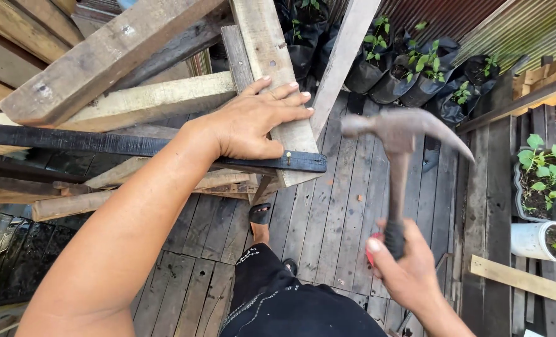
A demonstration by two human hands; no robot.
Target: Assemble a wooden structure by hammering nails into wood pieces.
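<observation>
We press our left hand (259,122) flat, fingers spread and pointing toward three o'clock, on a pale upright plank (268,62) of a rough wooden frame (103,59); that grip is open, closed on nothing, merely bearing down on the wood. Just below the palm, at about five o'clock from it, a small nail (287,158) stands in the end of a dark, black-painted slat (134,145) that runs across the frame from nine o'clock toward the centre. Our right hand (406,271), low at five o'clock in the view, is closed tight around the handle of a claw hammer (398,134). The hammer is raised and upright, its rusty head at about two o'clock from the nail and well apart from it, striking face turned toward the plank, claw curving off toward three o'clock. Beneath us lies a weathered grey plank floor (328,212), with our sandalled foot (259,213) under the frame. At one o'clock, black grow bags (409,78) with green seedlings stand against a corrugated wall (477,19), and a potted plant (543,175) sits at three o'clock.
</observation>
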